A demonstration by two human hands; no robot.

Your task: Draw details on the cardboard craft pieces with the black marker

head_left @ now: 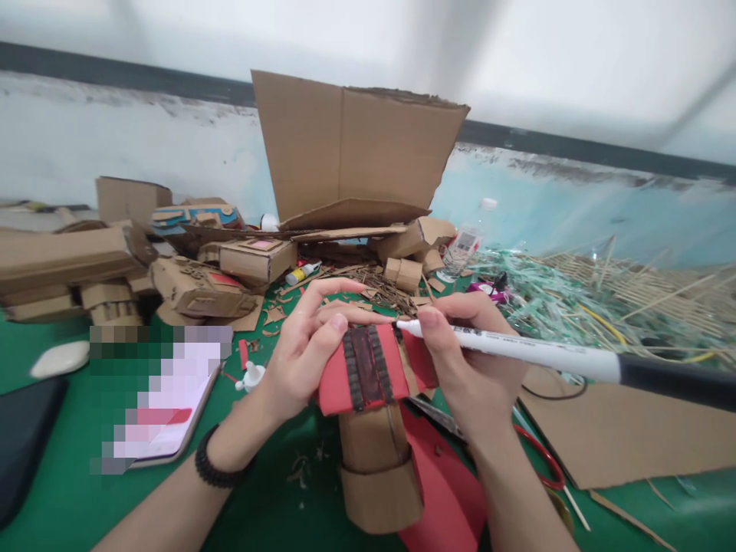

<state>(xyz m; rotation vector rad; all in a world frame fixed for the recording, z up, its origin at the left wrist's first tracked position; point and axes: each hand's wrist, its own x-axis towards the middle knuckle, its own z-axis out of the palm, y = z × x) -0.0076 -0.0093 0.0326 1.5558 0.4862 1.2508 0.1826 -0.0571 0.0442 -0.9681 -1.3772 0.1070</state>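
Observation:
My left hand (313, 345) grips the left side of a cardboard model (373, 368), thumb on top and fingers behind its far edge. Red paper covers the model's top, crossed by dark corrugated strips; a brown cardboard stem hangs toward me below it. A white marker (517, 349) with a black rear end lies in my right hand (477, 360), closed round it. Its tip meets the far edge of the model beside a dark strip. Under the model lies a sheet of red paper (440, 491).
Cardboard pieces (201, 287) crowd the left and back, before a tall cardboard sheet (356, 146). A phone (178, 399) and a white glue bottle (251, 376) are at left. A plastic bottle (463, 245), green plastic shreds (534, 287) and red-handled scissors (543, 458) are at right.

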